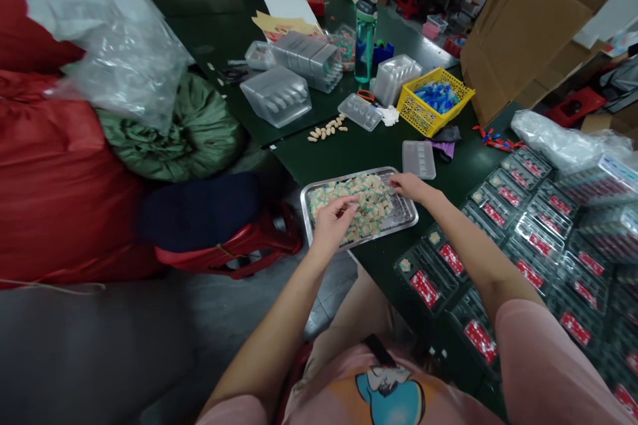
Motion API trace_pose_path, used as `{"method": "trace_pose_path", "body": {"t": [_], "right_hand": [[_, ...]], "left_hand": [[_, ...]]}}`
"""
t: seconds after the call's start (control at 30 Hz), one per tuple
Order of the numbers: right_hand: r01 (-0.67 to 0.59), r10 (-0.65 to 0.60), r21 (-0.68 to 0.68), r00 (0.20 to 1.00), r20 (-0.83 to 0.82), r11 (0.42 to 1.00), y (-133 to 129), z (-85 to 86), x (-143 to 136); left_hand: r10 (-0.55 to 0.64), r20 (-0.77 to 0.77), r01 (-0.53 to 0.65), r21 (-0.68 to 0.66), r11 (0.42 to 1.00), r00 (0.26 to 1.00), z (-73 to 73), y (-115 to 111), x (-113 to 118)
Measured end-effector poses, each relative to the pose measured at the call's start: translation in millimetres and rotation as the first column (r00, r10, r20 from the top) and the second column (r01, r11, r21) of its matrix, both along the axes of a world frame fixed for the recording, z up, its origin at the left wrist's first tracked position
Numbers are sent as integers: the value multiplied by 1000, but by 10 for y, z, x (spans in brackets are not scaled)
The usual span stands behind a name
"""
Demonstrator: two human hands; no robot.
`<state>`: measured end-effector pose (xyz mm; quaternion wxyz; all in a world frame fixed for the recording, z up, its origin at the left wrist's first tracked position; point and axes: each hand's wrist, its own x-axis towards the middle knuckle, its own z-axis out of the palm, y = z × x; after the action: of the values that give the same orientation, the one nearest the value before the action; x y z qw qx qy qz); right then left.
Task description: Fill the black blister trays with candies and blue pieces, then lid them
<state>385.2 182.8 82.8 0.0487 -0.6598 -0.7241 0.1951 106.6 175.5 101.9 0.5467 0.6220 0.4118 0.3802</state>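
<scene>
A shallow metal tray (401,215) at the table's edge holds a heap of small pale pieces with blue-green edges (369,194). My left hand (333,223) is over the tray's near left part, thumb and fingers drawn together just above the pieces. Whatever sits between those fingertips is too small to name. At the tray's right end, my right hand (409,186) reaches in with its fingers pinched at the edge of the heap. Its fingertips are partly hidden, so what it grips does not show.
Rows of black plastic trays with red cards (451,257) cover the table to the right. Beyond the metal tray are a clear plastic lid (419,159), peanut-like pieces (327,129), a yellow basket (417,113) and a bottle (365,40). A red stool (234,259) stands left.
</scene>
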Motion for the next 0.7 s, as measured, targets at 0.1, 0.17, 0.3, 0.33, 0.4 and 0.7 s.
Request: {"method": "trace_pose_path", "body": {"t": [0.1,0.17,0.3,0.33,0.4,0.7], "right_hand": [[-48,51,-81,998,39,996,92,27,-13],[-51,60,-121,995,76,991,119,28,-22],[-15,18,-64,999,51,998,41,7,-12],[15,-14,-39,1000,19,999,-3,6,-1],[102,-102,1,991,-82,995,-109,18,20],[313,-198,41,691,-695,949,-570,202,-261]], "left_hand": [[-10,-6,10,5,1000,1000,-2,5,16],[-13,-13,13,9,1000,1000,1,7,19],[-14,-2,14,-3,1000,1000,9,-1,24],[-15,5,15,-10,1000,1000,9,-6,31],[-11,21,11,-18,1000,1000,-1,-22,58],[-64,160,81,-101,992,985,-123,-128,408]]}}
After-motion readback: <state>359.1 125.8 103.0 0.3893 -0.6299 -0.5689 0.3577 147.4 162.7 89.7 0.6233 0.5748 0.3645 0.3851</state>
